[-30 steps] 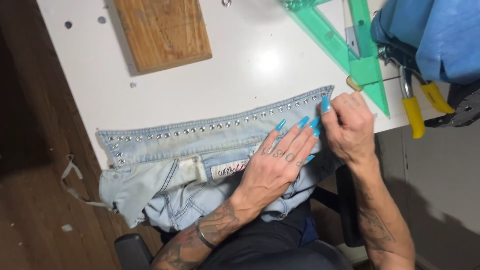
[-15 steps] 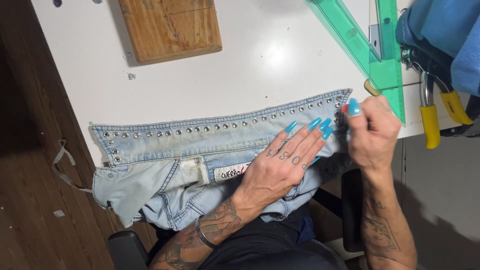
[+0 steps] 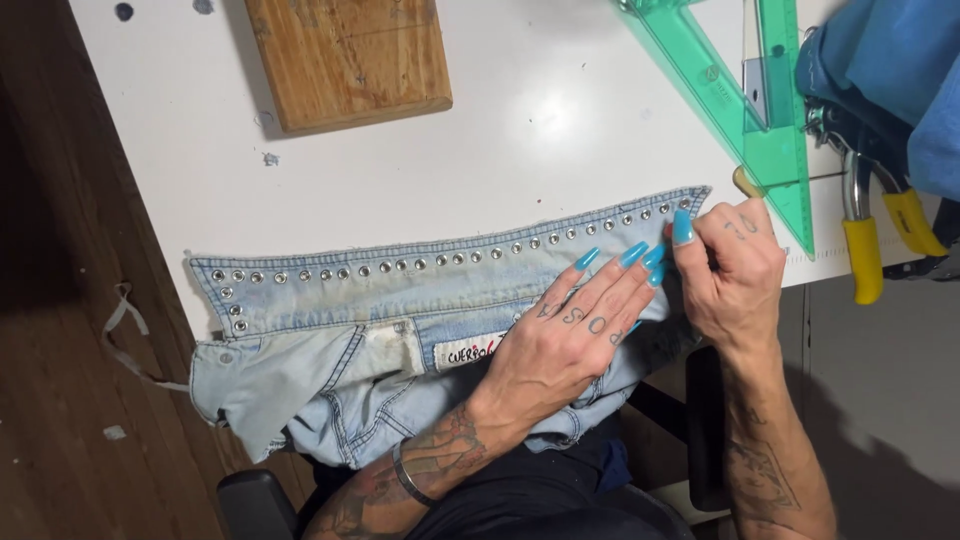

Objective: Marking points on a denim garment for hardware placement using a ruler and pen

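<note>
on one white table [image 3: 520, 130], left hand [image 3: 570, 335] fingers spread flat on one studded denim jacket [image 3: 400, 300], right hand [image 3: 735, 270] fingers pinching its collar.

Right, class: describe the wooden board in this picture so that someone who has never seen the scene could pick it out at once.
Start from the white table that fills the upper part of the head view. Above the studded denim collar, near the far edge, lies the wooden board, apart from both hands. It is the only brown, grained, rectangular thing there; the green triangle ruler is see-through plastic.
</note>
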